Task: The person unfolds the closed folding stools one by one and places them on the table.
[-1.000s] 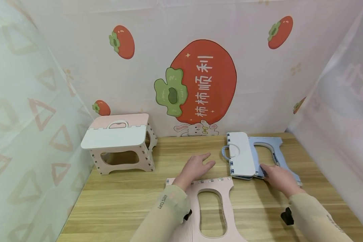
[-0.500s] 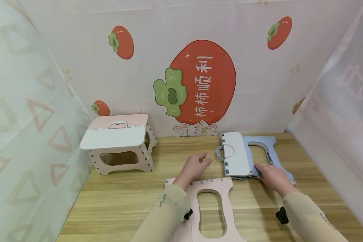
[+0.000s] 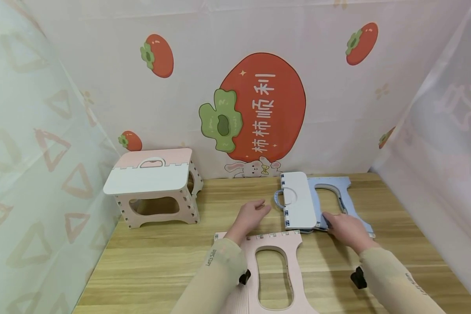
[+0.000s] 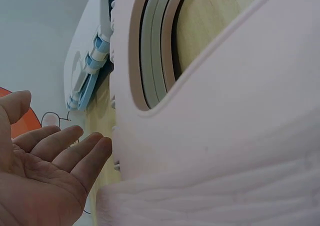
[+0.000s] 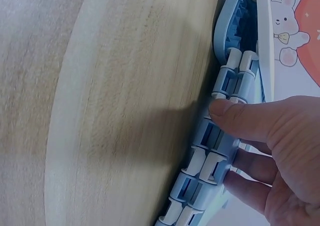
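A folded blue and white folding stool (image 3: 301,200) lies flat on the right part of the table, its small carry handle pointing left. My right hand (image 3: 346,230) pinches its near edge. In the right wrist view, the thumb of that hand (image 5: 290,146) presses the hinged blue edge (image 5: 212,136) while the fingers curl behind it. My left hand (image 3: 250,218) is held just past the far edge of a folded pink stool (image 3: 297,274) in front. Seen in the left wrist view, the left hand (image 4: 45,181) has its palm up, fingers loosely bent, holding nothing.
At the back left stands an unfolded pink and white stool (image 3: 149,179) with a white carry handle. A patterned cloth (image 3: 172,109) hangs behind the wooden table (image 3: 149,257), with cloth sides at left and right.
My right hand has slid the blue and white stool to the left across the table. My left hand has stayed nearly in place, its fingers drawing slightly together.
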{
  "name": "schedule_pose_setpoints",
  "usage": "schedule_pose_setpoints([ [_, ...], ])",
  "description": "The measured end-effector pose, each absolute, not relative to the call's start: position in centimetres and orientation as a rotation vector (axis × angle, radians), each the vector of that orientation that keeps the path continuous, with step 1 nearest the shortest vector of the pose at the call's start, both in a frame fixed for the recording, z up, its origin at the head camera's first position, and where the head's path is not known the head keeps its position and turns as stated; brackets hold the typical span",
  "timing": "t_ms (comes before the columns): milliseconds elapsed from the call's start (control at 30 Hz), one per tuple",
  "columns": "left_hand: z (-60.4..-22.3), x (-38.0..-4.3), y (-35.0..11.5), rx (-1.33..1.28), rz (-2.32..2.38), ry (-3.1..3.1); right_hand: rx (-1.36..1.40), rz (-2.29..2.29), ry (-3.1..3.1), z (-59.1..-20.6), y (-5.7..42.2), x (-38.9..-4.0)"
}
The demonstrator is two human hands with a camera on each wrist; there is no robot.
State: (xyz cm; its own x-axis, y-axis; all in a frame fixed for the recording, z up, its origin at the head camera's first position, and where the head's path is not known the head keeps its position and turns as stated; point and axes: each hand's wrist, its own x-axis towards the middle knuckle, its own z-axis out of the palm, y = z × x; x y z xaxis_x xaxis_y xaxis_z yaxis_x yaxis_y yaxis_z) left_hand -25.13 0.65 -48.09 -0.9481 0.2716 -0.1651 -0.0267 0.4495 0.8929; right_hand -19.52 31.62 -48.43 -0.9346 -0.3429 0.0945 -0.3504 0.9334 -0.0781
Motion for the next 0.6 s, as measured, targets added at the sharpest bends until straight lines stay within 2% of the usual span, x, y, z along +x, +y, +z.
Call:
schedule_pose_setpoints([
  [600, -49.6, -26.2, 0.3, 0.126, 1.494, 2.354, 0.541, 0.127, -3.003, -48.7, 31.0, -19.8],
])
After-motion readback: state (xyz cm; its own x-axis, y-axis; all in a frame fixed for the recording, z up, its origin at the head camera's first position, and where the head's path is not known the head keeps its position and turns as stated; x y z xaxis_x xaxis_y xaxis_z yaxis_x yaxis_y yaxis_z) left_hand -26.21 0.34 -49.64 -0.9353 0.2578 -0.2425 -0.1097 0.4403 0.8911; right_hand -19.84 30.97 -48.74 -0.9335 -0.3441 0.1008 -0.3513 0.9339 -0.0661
